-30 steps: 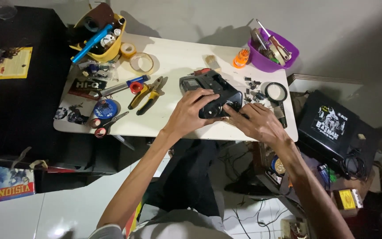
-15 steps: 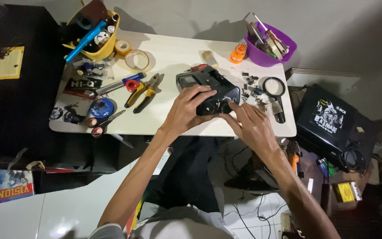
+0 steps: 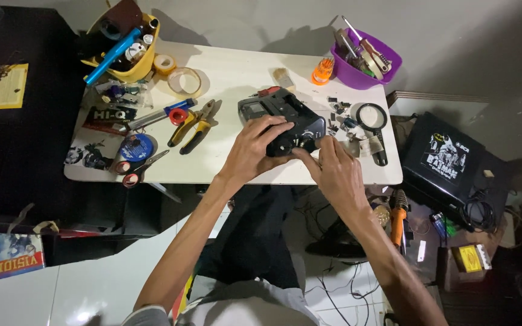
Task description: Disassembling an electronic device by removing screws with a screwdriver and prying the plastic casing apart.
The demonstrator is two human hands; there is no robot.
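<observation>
A black handheld controller-like device [image 3: 285,115] with a small grey screen lies on the white table [image 3: 237,78]. My left hand [image 3: 254,150] grips its near left side, fingers curled over the top. Pinched fingertips of my right hand [image 3: 335,166] press on the device's near right corner; whether they pinch a small part is hidden. Several tiny dark parts [image 3: 341,118] lie scattered just right of the device.
A magnifying glass [image 3: 373,124] lies right of the parts. A purple tub of tools [image 3: 367,57] and an orange item [image 3: 321,71] stand at the back. Yellow pliers [image 3: 193,125], scissors [image 3: 137,169], tape rolls [image 3: 183,79] and a yellow tub [image 3: 125,48] sit left. A black box [image 3: 448,160] is at right.
My right hand has drawn in from the scattered parts to the device's near right corner. My left hand kept its grip on the device.
</observation>
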